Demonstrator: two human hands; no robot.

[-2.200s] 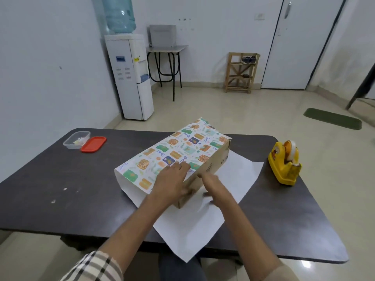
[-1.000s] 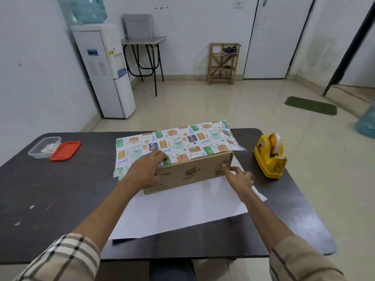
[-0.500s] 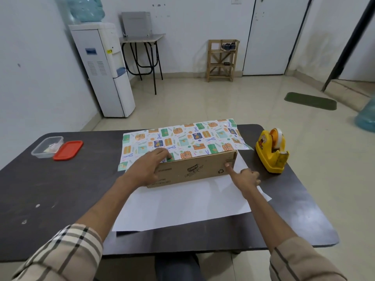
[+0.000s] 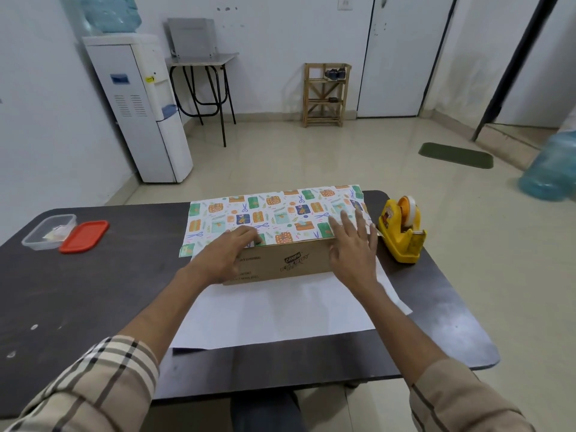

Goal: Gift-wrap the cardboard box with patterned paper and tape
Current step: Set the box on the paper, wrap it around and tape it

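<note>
A cardboard box (image 4: 290,263) lies on the dark table (image 4: 93,294), with patterned paper (image 4: 274,213) folded over its top. The left hand (image 4: 223,257) presses flat on the paper at the box's near top edge. The right hand (image 4: 352,247), fingers spread, hovers at the box's right end. Just right of it stands a yellow tape dispenser (image 4: 402,235). Far left of the left hand sit a clear container (image 4: 48,232) and red lid (image 4: 84,236).
</note>
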